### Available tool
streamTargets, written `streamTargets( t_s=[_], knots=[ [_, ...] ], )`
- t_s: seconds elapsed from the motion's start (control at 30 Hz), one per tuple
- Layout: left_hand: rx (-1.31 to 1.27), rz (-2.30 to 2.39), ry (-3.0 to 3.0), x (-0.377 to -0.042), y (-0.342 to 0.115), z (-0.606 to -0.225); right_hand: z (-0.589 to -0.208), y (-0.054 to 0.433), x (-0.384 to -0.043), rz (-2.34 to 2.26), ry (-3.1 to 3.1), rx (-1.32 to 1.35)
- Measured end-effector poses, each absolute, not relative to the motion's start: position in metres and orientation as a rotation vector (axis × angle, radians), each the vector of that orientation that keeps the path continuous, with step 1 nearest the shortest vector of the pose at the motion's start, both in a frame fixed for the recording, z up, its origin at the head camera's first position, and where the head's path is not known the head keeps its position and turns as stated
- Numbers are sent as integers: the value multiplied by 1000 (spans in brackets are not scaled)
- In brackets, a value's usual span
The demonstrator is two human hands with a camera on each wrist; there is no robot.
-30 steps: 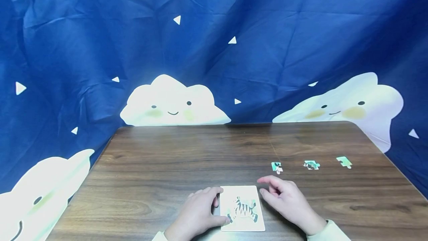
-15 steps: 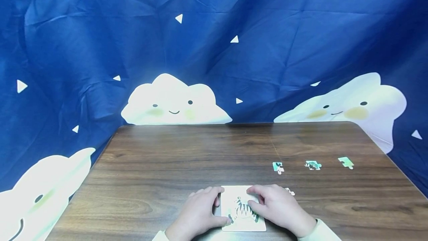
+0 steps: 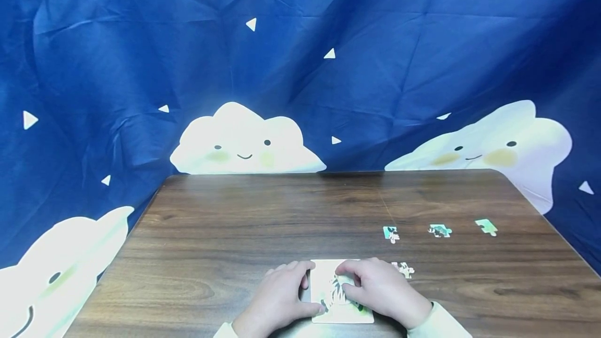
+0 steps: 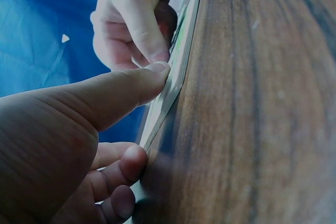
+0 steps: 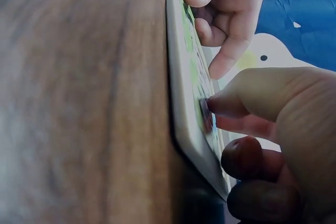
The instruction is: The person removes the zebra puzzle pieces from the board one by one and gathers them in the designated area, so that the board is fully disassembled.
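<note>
Here, a white square zebra-printed board (image 3: 321, 275) on the brown wood-grained table (image 3: 211, 233) is gripped by the left hand (image 3: 279, 293) and partly hidden by the right hand (image 3: 382, 288), whose grip cannot be told; beyond, flat green-and-white jigsaw pieces (image 3: 440, 231) are scattered.

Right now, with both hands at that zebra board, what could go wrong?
The left hand steadies just one side of the board, so it might twist if the right hand presses hard. The right hand could also knock the loose puzzle piece lying close beside it.
</note>
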State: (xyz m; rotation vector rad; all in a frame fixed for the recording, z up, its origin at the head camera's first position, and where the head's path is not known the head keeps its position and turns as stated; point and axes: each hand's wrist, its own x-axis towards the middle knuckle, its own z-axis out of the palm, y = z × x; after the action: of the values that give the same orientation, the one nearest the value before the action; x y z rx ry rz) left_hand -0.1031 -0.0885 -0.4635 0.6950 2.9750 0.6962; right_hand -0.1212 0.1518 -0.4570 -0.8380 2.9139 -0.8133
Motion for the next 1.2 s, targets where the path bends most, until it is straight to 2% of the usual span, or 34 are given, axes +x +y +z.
streamTargets(
  t_s=[0.3,1.2],
  knots=[
    [666,680,2962,-103,-89,-461,-460,150,-117,-819,2970,-895],
    [648,674,2952,-102,-89,-461,-448,165,-120,-765,2875,-734]
  ],
)
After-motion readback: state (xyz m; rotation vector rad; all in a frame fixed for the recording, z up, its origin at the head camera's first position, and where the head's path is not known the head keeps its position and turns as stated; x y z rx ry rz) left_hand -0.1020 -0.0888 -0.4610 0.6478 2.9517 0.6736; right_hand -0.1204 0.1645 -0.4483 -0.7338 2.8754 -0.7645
